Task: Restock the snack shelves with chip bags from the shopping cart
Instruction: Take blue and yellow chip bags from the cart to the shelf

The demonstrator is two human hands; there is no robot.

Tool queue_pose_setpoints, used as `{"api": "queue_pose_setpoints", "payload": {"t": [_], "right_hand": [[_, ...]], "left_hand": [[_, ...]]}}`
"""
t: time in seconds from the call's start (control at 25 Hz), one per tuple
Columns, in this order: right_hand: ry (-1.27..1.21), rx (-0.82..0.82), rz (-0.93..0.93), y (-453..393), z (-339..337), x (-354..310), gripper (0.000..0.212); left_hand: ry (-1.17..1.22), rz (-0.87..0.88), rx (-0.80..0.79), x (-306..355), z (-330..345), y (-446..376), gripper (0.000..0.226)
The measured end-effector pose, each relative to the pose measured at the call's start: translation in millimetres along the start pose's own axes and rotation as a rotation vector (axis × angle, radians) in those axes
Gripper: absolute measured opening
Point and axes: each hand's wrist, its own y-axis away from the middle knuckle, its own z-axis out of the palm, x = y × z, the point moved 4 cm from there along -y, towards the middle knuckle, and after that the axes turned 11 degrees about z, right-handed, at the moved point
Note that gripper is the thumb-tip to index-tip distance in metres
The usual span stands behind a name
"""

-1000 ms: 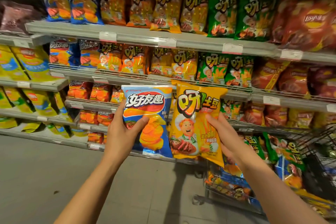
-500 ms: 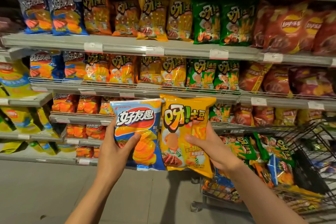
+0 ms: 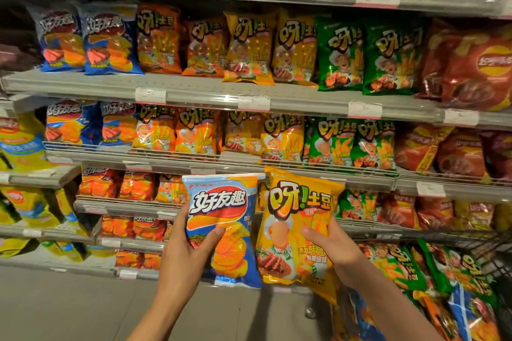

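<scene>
Change since a second ago: both bags sit lower in my view and the shelves fill more of it.

Item, left hand (image 3: 182, 252): I see the fingers wrapped behind and the thumb pressed on the front of a blue chip bag (image 3: 225, 227), upright.

Item, right hand (image 3: 336, 253): fingers curled round a yellow chip bag (image 3: 295, 230), just right of the blue one, edges touching.

Item, snack shelves (image 3: 210, 93): far behind both bags, stocked in rows.

Item, shopping cart (image 3: 496, 257): near right, holding green bags (image 3: 399, 266).
</scene>
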Motion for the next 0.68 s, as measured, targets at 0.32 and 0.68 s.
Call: {"api": "queue_pose_setpoints", "payload": {"t": [0.32,0.68], "right_hand": [[0.128,0.068,-0.072,-189.8,43.2,-86.7,0.046],[0.225,0.296,-0.041,-309.3,93.7,-165.4,0.036]], "left_hand": [[-0.029,-0.026,0.122,-58.3,-34.1,-108.1,0.067],[-0.107,-0.028,0.192,-100.1,-68.0,-180.4,0.059]]}}
